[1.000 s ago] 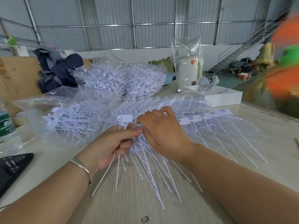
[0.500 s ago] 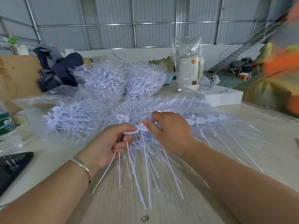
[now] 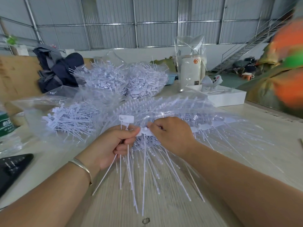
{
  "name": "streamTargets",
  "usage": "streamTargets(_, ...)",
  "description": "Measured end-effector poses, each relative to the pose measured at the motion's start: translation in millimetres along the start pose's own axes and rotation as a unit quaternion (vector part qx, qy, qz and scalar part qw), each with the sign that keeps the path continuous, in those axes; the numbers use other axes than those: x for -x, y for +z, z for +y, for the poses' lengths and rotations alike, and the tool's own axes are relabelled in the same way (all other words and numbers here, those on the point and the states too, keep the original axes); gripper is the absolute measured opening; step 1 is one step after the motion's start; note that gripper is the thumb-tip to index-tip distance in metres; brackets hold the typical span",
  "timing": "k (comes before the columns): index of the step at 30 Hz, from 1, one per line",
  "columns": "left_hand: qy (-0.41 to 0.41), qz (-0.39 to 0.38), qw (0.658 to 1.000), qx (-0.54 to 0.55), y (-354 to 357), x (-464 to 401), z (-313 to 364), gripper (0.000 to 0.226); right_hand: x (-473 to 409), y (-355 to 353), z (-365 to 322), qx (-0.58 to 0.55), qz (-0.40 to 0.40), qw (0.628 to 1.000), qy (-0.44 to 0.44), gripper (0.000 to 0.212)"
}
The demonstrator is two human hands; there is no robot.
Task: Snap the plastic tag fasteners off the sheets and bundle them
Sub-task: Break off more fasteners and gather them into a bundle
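Note:
My left hand (image 3: 114, 143) grips a few loose white tag fasteners (image 3: 126, 119) upright, their thin tails hanging below my fist. My right hand (image 3: 172, 136) pinches the head end of a fastener sheet (image 3: 209, 125) that fans out to the right over the table. Between thumb and fingers of both hands sits one fastener head (image 3: 145, 131), still in line with the sheet, its long tail pointing toward me. More sheets lie in a clear plastic bag (image 3: 164, 105) behind my hands.
A bag of loose fasteners (image 3: 70, 117) lies left. Two big heaps of fasteners (image 3: 127, 79) stand behind. A white box (image 3: 226, 97) and bagged white canister (image 3: 190, 72) sit back right, a black device (image 3: 11, 167) and bottle (image 3: 6, 125) at left.
My right hand has drawn the sheet up and slightly right, and one fastener head now sits between the fingertips of both hands. The tails have swung toward me.

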State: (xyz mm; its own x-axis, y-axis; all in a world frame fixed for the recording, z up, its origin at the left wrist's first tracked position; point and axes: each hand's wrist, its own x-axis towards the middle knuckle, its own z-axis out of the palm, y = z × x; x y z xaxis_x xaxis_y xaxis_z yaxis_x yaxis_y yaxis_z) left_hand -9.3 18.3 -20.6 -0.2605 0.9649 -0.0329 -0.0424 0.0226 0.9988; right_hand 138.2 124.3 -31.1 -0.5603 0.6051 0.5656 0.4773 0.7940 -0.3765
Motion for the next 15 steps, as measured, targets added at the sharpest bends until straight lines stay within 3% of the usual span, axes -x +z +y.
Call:
streamTargets(7, 0.0, -0.047, 0.995, -0.086, -1.0, 2.8, 3.8, 0.014, 3.0, -3.0, 0.4, 0.025, -0.011, 1.0, 0.005, 0.05)
streamTargets(11, 0.008, -0.061, 0.99, -0.124, -7.6, 0.1, 4.7, 0.033, 3.6, -3.9, -2.1, 0.049, -0.012, 0.998, -0.022, 0.051)
streamTargets(15, 0.012, -0.08, 0.985, -0.15, -9.7, 2.0, 8.8, 0.009, 4.4, -5.5, -2.8, 0.07, -0.016, 0.996, -0.053, 0.05)
